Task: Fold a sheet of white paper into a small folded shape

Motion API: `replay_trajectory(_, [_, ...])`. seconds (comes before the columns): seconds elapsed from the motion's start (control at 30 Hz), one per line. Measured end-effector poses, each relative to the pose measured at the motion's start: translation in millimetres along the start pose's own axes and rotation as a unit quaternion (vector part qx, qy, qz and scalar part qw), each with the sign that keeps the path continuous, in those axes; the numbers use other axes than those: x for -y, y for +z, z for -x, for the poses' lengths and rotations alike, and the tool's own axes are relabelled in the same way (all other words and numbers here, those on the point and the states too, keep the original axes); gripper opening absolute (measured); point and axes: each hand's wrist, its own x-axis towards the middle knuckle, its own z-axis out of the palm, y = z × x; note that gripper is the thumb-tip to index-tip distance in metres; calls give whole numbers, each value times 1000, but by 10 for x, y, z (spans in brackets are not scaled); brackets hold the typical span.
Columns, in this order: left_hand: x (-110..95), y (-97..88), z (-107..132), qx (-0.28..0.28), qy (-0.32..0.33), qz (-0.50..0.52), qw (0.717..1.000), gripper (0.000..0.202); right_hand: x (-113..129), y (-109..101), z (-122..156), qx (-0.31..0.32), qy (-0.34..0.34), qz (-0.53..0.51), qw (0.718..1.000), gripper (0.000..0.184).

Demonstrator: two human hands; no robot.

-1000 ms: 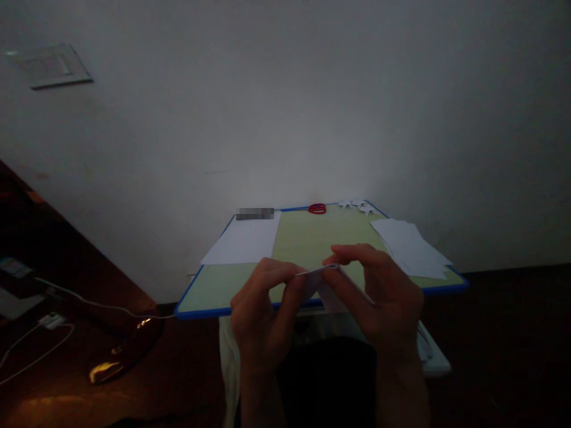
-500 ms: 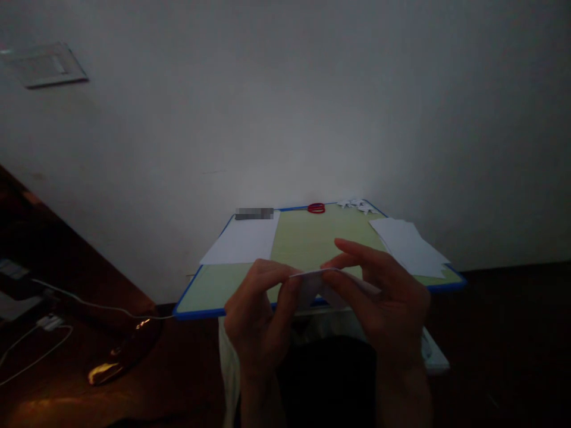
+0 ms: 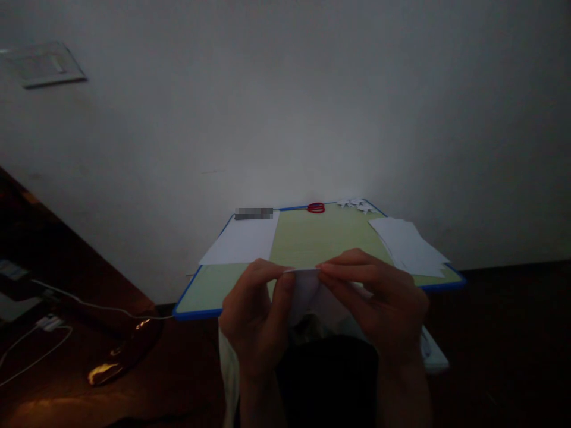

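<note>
A small piece of folded white paper (image 3: 307,288) is held up in front of me, above the near edge of a green board with a blue rim (image 3: 312,241). My left hand (image 3: 256,315) pinches its left side between thumb and fingers. My right hand (image 3: 377,297) pinches its top right edge, the fingertips of both hands nearly meeting. Most of the paper is hidden behind the fingers.
On the board lie a white sheet (image 3: 243,241) at the left, a stack of white sheets (image 3: 408,245) at the right, red scissors (image 3: 316,207) and small folded paper shapes (image 3: 357,204) at the far edge. White cables (image 3: 53,324) run over the dark floor at left. A pale wall stands behind.
My right fingers have closed down and moved left along the paper's top edge, meeting my left fingertips. The paper is now more gathered between both hands.
</note>
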Motion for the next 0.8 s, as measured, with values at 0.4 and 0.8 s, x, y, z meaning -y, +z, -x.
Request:
replay_trajectory(0.4, [8, 4, -21, 12, 9, -19, 1000, 18, -28, -65, -17, 38, -29, 37, 998, 25])
replay_trajectory(0.8, [38, -168, -49, 156, 4, -67, 985, 43, -109, -203, -10, 89, -5, 59, 994, 18])
